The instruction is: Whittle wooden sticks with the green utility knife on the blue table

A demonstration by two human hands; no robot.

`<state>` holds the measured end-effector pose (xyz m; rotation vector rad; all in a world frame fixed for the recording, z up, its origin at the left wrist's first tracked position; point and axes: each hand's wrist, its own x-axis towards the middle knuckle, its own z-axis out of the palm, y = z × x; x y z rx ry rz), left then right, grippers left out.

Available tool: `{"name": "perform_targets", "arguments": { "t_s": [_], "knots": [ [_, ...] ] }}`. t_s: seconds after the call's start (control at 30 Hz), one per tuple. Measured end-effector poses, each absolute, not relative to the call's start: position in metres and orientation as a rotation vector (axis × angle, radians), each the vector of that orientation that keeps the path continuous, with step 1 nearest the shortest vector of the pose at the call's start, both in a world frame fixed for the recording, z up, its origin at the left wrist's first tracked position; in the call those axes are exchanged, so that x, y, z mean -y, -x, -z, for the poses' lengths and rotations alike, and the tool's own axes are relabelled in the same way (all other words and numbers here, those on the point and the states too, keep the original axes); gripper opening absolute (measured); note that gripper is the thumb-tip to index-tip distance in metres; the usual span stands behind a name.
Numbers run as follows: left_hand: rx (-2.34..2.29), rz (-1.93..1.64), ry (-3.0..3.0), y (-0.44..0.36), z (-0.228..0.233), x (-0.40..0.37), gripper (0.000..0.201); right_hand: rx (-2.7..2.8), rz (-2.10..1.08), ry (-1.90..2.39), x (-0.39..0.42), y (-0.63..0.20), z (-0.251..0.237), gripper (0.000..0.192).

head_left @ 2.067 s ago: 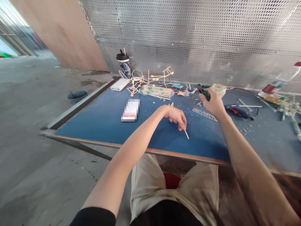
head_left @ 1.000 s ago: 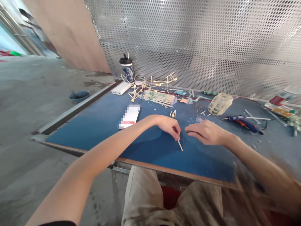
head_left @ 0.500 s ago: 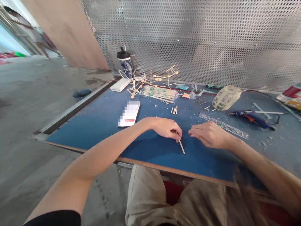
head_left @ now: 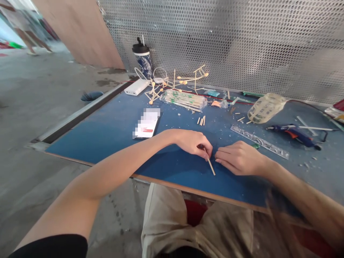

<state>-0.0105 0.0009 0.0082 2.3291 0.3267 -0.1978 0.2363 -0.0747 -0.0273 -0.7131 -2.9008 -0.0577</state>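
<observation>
Blue tabletop [head_left: 104, 123]; stick [head_left: 212, 167] partly hidden by left hand [head_left: 195, 142].

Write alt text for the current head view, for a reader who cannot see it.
A person's left hand holds a thin stick at a blue table, with the right hand close by. Farther back lie short sticks, a clear ruler and a glue gun.

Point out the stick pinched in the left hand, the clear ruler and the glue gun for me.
Stick [head_left: 211, 167]: head view, on its exposed lower length.
Clear ruler [head_left: 260, 142]: head view, around the middle of its strip.
Glue gun [head_left: 302, 137]: head view, on its dark blue body.
</observation>
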Motion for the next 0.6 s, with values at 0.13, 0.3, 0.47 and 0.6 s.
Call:
{"name": "perform_targets", "arguments": {
  "t_s": [0.13, 0.3, 0.47, 0.6],
  "knots": [
    [-0.346, 0.180, -2.338, 0.0105, -0.0081, 0.0007, 0.019, 2.893, 0.063, 0.704, 0.0731, -0.2369, 0.0259, 0.027],
    [-0.368, 0.179, -2.324, 0.0100, -0.0072, 0.0028, 0.019, 2.904, 0.118, 0.726, 0.0752, -0.2353, 0.0250, 0.029],
    [-0.352, 0.185, -2.339, 0.0086, -0.0063, 0.0025, 0.019, 2.909, 0.141, 0.750, 0.0771, -0.2323, 0.0250, 0.034],
    [-0.367, 0.196, -2.349, 0.0079, -0.0056, 0.0017, 0.017, 2.910, 0.163, 0.727, 0.0763, -0.2314, 0.0232, 0.036]
  ]
}}
